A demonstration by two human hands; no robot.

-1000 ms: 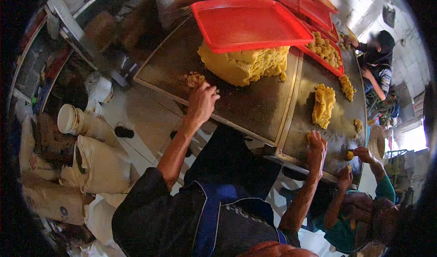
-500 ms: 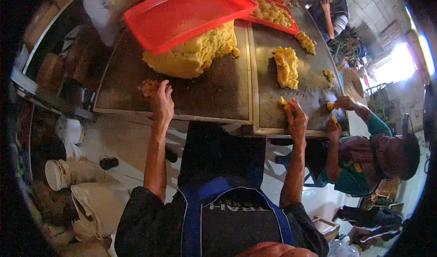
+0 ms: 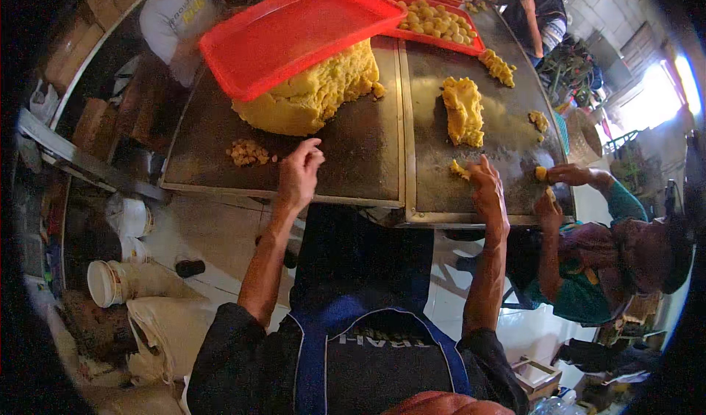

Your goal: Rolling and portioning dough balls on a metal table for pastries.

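Note:
My left hand [image 3: 298, 174] hovers over the dark metal table [image 3: 353, 157] with its fingers curled together. It is just right of a small pile of yellow dough crumbs [image 3: 250, 152]. Whether it holds any crumbs is hidden. A big mound of yellow dough [image 3: 312, 95] lies beyond it, with an empty red tray [image 3: 294, 29] resting on top. My right hand [image 3: 489, 187] lies palm down on the right metal sheet. Its fingertips are at a small dough piece [image 3: 460, 169]. A longer dough lump [image 3: 463, 106] sits farther back.
A seated person at the right holds small dough balls in both hands [image 3: 555, 183]. A red tray of dough balls [image 3: 437, 21] stands at the back, with two other people beyond the table. Sacks [image 3: 158, 327] and white buckets [image 3: 107, 282] stand on the floor at my left.
My left hand has moved right, away from the crumb pile it was touching. My right hand stays at the table's near edge by the small dough piece. My head has turned.

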